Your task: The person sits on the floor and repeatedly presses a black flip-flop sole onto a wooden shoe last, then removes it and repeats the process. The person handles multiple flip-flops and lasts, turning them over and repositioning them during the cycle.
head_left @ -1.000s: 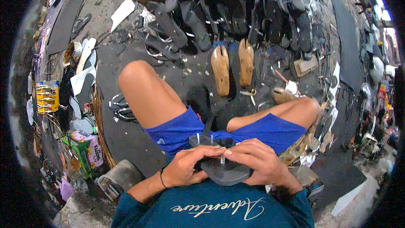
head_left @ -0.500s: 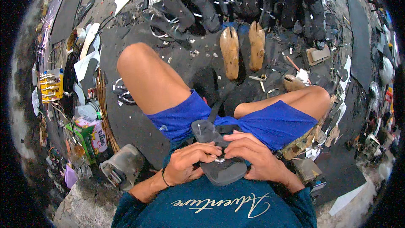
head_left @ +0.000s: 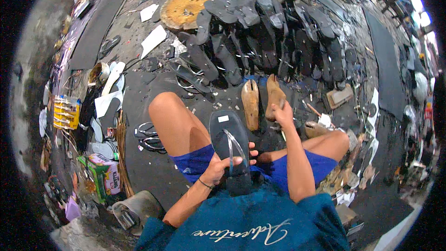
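In my left hand [head_left: 217,169] is a black flip-flop sandal [head_left: 223,135], held over my lap with its footbed facing up. Silvery straps meet near its toe end, where a small white sticker shows. My thumb lies across the strap, and the other fingers are partly hidden under the sole. Stretched forward, my right hand [head_left: 283,114] is closed around the near end of a brown wooden foot form [head_left: 274,92] with a split toe. A matching wooden foot form [head_left: 250,107] lies just left of it on the floor.
Several black sandals [head_left: 223,58] are heaped beyond the foot forms, by a round wooden block [head_left: 186,9]. Left of my legs are silver-strapped sandals [head_left: 151,137], a bundle of thin sticks [head_left: 123,158] and a grey tub [head_left: 141,207]. White scraps lie on both sides.
My right hand has left the sandal and reached forward onto the right wooden foot form. The sandal, previously sole up in both hands, is now footbed up in my left hand alone. The view has tilted up.
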A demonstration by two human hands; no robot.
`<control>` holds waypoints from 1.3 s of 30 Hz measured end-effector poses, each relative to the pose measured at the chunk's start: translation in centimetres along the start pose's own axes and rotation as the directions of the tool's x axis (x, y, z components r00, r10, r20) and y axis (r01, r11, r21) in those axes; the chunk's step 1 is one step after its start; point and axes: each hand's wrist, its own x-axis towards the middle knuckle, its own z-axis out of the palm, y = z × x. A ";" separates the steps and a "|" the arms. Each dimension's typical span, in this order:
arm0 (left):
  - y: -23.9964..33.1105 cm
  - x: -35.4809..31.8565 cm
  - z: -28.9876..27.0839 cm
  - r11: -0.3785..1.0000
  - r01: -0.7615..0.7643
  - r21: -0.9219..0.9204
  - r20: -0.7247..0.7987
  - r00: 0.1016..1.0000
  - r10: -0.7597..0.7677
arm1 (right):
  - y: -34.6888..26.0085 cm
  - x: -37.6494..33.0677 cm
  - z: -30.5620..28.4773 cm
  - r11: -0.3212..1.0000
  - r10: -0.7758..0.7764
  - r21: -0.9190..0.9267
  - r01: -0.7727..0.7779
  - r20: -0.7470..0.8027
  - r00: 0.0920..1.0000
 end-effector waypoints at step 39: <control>4.7 1.9 -0.5 0.846 -0.176 0.503 -0.065 0.969 0.240 | -23.4 -23.6 -0.8 0.567 -0.775 -0.267 0.779 0.148 0.615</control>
